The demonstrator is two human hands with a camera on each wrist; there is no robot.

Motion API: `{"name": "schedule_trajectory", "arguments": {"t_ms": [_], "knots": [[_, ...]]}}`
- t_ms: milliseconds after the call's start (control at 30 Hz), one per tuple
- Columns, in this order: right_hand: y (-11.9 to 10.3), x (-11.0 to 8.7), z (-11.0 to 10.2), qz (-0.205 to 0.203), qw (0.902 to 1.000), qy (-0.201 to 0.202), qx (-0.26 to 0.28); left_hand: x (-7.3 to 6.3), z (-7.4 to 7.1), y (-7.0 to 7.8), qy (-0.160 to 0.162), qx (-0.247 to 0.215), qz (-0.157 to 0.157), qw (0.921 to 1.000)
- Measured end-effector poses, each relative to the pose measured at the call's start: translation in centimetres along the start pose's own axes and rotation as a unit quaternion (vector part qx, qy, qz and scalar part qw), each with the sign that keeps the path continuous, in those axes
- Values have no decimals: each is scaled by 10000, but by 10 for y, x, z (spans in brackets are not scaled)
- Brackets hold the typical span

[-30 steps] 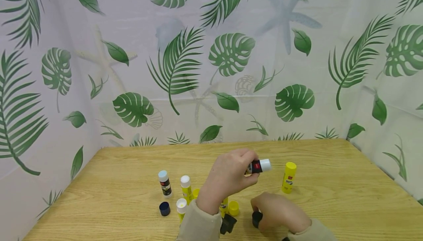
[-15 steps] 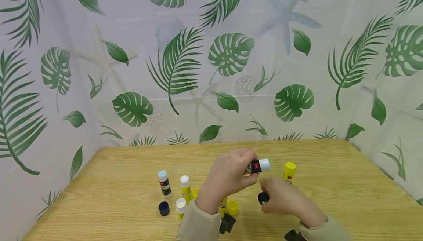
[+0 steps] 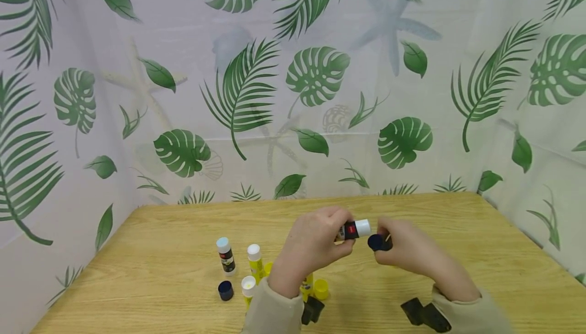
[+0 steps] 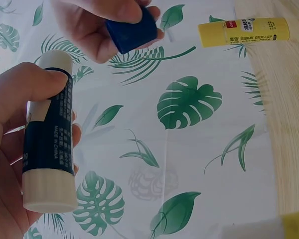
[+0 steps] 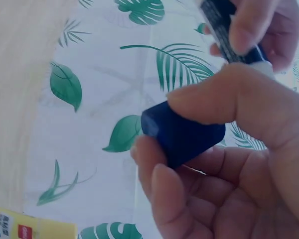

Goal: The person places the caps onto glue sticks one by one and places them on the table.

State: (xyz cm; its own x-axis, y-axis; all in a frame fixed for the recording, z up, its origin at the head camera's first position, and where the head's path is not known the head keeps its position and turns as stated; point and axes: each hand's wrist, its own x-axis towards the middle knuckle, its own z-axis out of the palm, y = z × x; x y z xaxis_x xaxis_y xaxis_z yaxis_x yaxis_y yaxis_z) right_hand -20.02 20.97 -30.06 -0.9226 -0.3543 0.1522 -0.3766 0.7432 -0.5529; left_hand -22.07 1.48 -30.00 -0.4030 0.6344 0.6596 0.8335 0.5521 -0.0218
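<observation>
In the head view my left hand grips a glue stick with a dark label and white ends, held tilted above the table. The left wrist view shows its dark blue body lengthwise between thumb and fingers. My right hand pinches a dark blue cap between thumb and fingers. That cap is just right of the stick's white end, a small gap between them. A yellow glue stick stands beyond, mostly hidden behind the right hand in the head view.
Left on the wooden table stand a dark-labelled glue stick, a dark cap and yellow glue sticks, some partly hidden by the left arm. A yellow cap sits right of that arm. Leaf-patterned cloth hangs behind.
My right hand has lifted the dark cap off the table and carried it up and away, close to the glue stick's white end. The left hand has stayed nearly still with the stick.
</observation>
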Motion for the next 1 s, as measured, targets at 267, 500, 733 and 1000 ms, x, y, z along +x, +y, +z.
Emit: {"name": "schedule_trajectory", "arguments": {"t_ms": [267, 500, 733, 1000], "knots": [[-6, -4, -8, 1, 9983, 587, 26, 0, 0, -1, -52, -12, -60, 10000], [-10, -9, -9, -329, 9948, 958, -37, 0, -1, 0, -40, -48, -63, 10000], [-14, -12, -8, -524, 9915, 1183, -102, 0, 0, -1, 28, -63, 4, 10000], [-15, -12, -8, -701, 9884, 1332, -216, 0, 0, -1, 60, -85, 35, 9999]]}}
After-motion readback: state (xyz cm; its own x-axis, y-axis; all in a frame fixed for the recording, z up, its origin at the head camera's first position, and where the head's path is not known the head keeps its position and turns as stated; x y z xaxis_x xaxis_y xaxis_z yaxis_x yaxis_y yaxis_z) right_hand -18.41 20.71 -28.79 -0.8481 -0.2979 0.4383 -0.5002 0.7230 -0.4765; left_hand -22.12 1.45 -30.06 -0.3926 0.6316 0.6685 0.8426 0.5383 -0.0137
